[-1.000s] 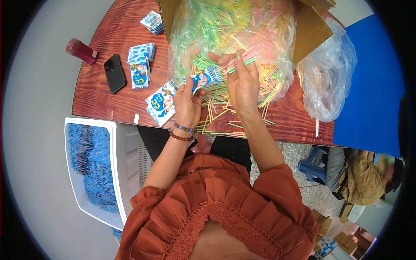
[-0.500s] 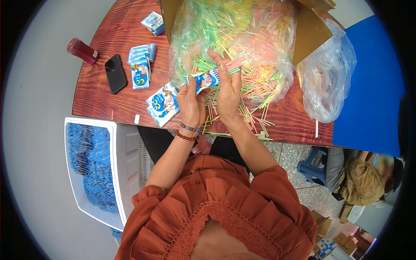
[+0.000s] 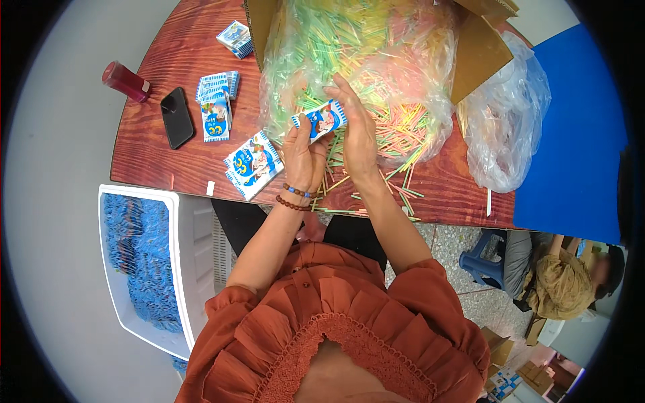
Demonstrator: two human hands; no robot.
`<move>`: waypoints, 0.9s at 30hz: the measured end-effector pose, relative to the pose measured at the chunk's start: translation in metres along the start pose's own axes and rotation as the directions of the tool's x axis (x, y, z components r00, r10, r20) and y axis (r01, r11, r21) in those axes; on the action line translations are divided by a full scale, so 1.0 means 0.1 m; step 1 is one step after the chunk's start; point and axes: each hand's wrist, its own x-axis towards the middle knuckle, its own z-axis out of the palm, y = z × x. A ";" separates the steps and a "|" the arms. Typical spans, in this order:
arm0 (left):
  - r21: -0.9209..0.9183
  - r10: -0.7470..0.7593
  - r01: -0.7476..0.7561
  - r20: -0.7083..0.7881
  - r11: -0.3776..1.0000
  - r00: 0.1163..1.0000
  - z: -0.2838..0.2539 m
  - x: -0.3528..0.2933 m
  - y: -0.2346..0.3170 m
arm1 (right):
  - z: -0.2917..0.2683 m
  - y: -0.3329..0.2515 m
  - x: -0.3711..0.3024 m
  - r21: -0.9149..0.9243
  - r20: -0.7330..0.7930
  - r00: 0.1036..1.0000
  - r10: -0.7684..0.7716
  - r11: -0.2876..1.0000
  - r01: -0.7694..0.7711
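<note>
The right hand (image 3: 361,144) has shifted upward beside the packet's end since half a second ago, and the pink and green sticks that stuck out past its fingers no longer show there. The left hand (image 3: 302,161) and the blue-and-white packet (image 3: 322,121) have risen slightly with it.

The packet hangs over the near part of the loose sticks (image 3: 400,138), tilted with its far end up to the right. The left grip is clamped on its lower end, thumb across the front, which seems to steady it and leave the other end within the right hand's reach. The right grip is apart, fingers straight and the palm turned inward, as if to guard or pat that end; whether it touches cannot be told.

The sticks spill from a clear bag (image 3: 440,124) in a cardboard box (image 3: 478,60), its mouth toward the person, probably for easy picking. More flat packets (image 3: 254,164) lie overlapping on the bench (image 3: 151,161) just left of the left hand, likely so placed for its short reach.
</note>
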 end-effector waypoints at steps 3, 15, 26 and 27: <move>-0.069 -0.037 0.040 0.044 0.997 0.998 -0.06 0.03 0.09 | 0.05 0.06 0.00 -0.190 0.052 0.994 -0.094 0.977 0.102; -0.048 0.017 -0.013 0.087 0.999 0.996 -0.34 -0.30 1.14 | 0.94 -0.10 -0.09 -0.111 0.258 0.966 0.030 0.994 -0.002; 0.544 0.612 -0.430 -0.208 0.721 0.763 -1.43 -0.22 2.22 | 2.41 0.57 0.44 -0.488 0.447 0.877 0.174 0.869 0.076; 0.717 0.741 -0.442 -0.154 0.539 0.654 -1.43 -0.20 2.31 | 2.52 0.65 0.51 -0.583 0.439 0.880 0.184 0.803 0.122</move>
